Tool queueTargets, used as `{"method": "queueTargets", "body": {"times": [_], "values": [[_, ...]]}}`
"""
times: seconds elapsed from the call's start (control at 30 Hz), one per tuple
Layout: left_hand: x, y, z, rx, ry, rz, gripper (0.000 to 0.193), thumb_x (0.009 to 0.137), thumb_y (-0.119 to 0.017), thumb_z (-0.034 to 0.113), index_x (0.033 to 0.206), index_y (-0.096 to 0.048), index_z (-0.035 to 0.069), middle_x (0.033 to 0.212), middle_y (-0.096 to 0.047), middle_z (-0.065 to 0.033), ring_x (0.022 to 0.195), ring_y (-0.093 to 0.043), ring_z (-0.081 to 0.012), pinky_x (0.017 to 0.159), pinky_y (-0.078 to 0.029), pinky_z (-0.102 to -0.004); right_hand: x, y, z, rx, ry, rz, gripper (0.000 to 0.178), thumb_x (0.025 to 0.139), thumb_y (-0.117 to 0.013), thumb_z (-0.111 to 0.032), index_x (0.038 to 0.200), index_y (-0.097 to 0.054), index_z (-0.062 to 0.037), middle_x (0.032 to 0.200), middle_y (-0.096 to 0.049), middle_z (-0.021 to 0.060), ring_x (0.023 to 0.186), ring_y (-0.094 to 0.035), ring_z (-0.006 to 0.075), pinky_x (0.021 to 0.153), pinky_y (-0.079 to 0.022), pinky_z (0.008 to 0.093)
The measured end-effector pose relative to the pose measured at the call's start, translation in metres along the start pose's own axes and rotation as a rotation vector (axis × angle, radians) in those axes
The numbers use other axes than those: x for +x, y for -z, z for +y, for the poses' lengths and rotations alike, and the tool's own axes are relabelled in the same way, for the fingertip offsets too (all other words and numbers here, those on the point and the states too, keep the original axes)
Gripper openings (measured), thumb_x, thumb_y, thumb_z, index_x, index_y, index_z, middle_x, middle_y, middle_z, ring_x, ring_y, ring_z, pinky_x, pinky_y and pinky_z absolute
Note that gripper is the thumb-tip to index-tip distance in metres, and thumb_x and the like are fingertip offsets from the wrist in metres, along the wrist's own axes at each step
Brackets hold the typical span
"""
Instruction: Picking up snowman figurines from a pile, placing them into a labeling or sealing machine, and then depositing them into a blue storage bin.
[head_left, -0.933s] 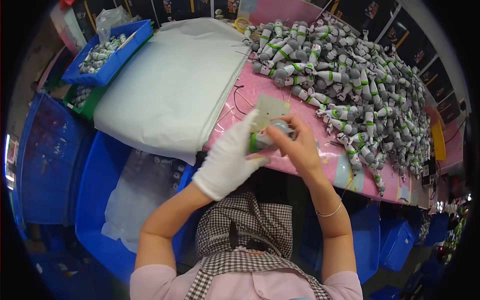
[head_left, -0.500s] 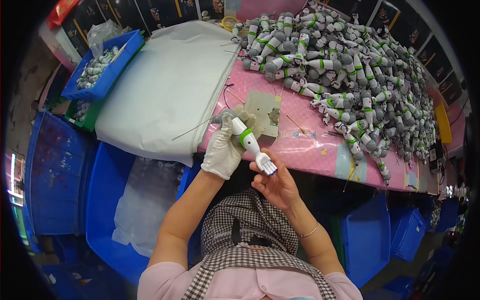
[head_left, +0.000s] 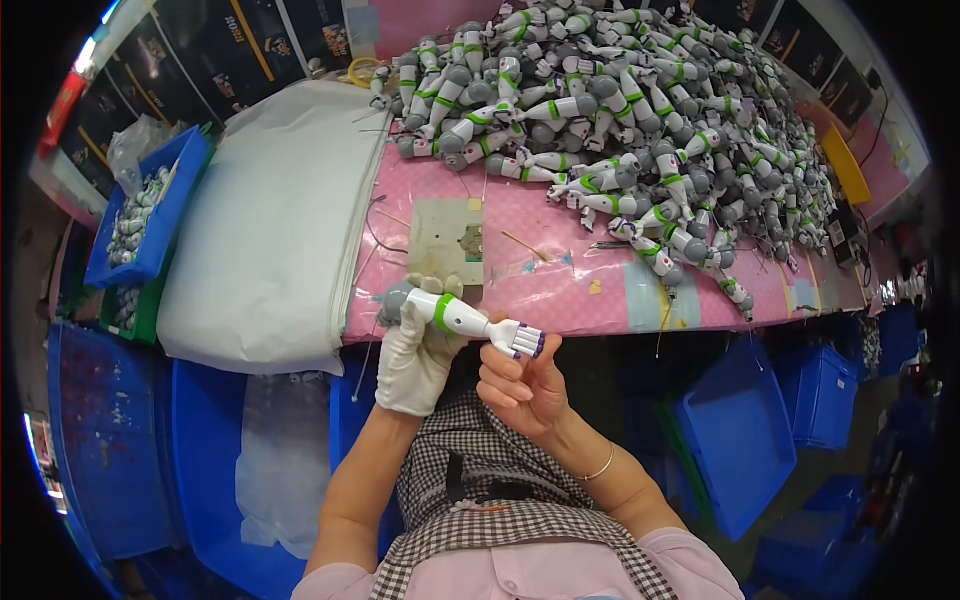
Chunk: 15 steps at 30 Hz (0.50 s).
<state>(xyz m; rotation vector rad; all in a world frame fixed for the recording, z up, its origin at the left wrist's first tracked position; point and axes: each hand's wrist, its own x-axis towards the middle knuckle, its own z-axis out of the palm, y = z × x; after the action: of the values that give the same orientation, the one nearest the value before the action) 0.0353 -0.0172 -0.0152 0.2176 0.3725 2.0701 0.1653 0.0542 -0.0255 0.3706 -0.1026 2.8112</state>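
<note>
Spanning the view: one desk (head_left: 560, 305), pink-covered, which carried most of the stock.

Pile of toy arms (head_left: 640, 150), white and grey with green bands: heaped loosely over the far right, apparently to leave the near strip for handling.

White sheets (head_left: 265, 230), stacked: laid flat at left, perhaps as a clean surface.

Blue bin (head_left: 195, 470), large: stood below the desk at left and held a cloudy plastic sheet (head_left: 285, 470), seemingly a liner or cover.

Blue tub (head_left: 735, 435): leaned on its side under the desk at right.

Blue tray (head_left: 185, 185): held small white-and-grey toy parts (head_left: 135, 230) and a clear bag (head_left: 140, 150); sat over a green tray (head_left: 147, 320) holding similar parts.

Grey block (head_left: 435, 232): lay on the desk just beyond the hands.

Left hand (head_left: 410, 350), white-gloved: fingers closed around the shoulder end of one toy arm (head_left: 462, 318), which probably steadied it and left its far end exposed.

Right hand (head_left: 525, 385), bare: fingers half curled at that toy's white palm; pinch or mere touch could not be told.

Held toy arm: lay crosswise between both hands, before the desk's near edge.
</note>
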Motion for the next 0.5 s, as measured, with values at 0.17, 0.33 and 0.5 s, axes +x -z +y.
{"method": "queueTargets", "body": {"times": [0.17, 0.33, 0.5], "values": [[-0.008, 0.003, -0.007, 0.043, -0.020, 0.052, 0.036, 0.087, -0.059, 0.010, 0.120, -0.047, 0.016, 0.116, -0.054, -0.0026, 0.121, -0.047, -0.0254, 0.089, -0.053, -0.0484, -0.008, -0.002, -0.013, -0.052, -0.025, 0.102, 0.055, 0.089, -0.054, -0.041, 0.129, -0.041, -0.0064, 0.072, -0.045, -0.0021, 0.052, -0.040, 0.0040, 0.053, -0.037, 0.0205], [-0.020, 0.007, -0.019, -0.058, -0.037, 0.060, 0.036, 0.086, -0.059, 0.005, 0.119, -0.047, 0.016, 0.115, -0.055, -0.0027, 0.121, -0.048, -0.0257, 0.091, -0.052, -0.0500, -0.011, 0.001, -0.019, -0.128, -0.037, 0.033, 0.053, 0.091, -0.050, -0.042, 0.128, -0.042, -0.0051, 0.068, -0.046, -0.0015, 0.046, -0.039, 0.0040, 0.049, -0.036, 0.0211], [-0.027, 0.003, -0.023, -0.099, -0.052, 0.125, 0.033, 0.086, -0.060, 0.005, 0.114, -0.049, 0.015, 0.113, -0.056, -0.0029, 0.117, -0.051, -0.0251, 0.090, -0.053, -0.0490, -0.010, -0.004, -0.037, -0.336, -0.069, 0.048, 0.047, 0.093, -0.048, -0.040, 0.124, -0.044, -0.0047, 0.066, -0.051, 0.0008, 0.044, -0.040, 0.0059, 0.048, -0.036, 0.0206]]}}
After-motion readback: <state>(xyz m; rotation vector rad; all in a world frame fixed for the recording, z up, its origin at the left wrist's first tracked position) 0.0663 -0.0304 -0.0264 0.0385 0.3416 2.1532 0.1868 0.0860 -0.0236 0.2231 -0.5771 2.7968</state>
